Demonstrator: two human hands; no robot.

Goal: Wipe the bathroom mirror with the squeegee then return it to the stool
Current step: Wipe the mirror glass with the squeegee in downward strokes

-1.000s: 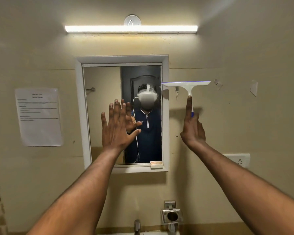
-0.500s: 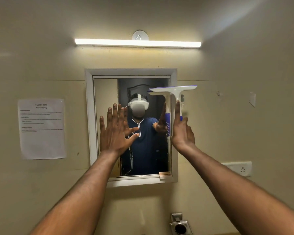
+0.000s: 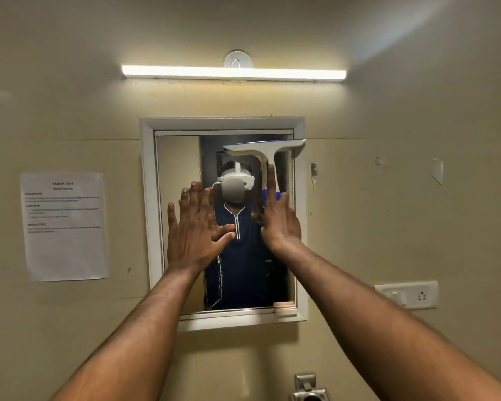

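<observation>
1. Our squeegee [image 3: 265,149] sits blade-up against the mirror's [image 3: 180,157] upper right corner.
2. Our right hand [image 3: 279,224] grips its handle, index finger extended.
3. Our left hand [image 3: 194,235], fingers spread wide and empty, is raised before the mirror's left half.

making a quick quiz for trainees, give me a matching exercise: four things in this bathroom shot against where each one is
Things:
1. squeegee
2. tube light
3. paper notice
4. switch socket plate

Places:
A. wall left of the mirror
B. wall right of the mirror, low
C. above the mirror
D. at the mirror's top right, held by the right hand

Pairs: 1-D, 2-C, 3-A, 4-B
</observation>
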